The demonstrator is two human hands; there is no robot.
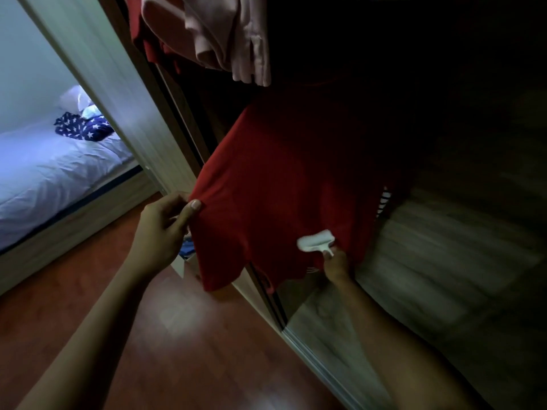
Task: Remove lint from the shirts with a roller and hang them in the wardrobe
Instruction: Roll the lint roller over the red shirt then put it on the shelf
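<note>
A red shirt (275,190) hangs in the open wardrobe, its top lost in shadow. My left hand (161,232) pinches the shirt's left edge between thumb and fingers and pulls the cloth taut. My right hand (336,263) grips the handle of a white lint roller (315,239), whose head presses on the lower right part of the shirt. A pink garment (228,37) and another red one (148,39) hang higher up in the wardrobe.
The wardrobe's sliding door frame (97,84) stands at the left and its lower track (296,329) runs along the red-brown wooden floor (183,335). A bed (50,170) with white sheets and a star-patterned blue cloth (83,128) lies beyond.
</note>
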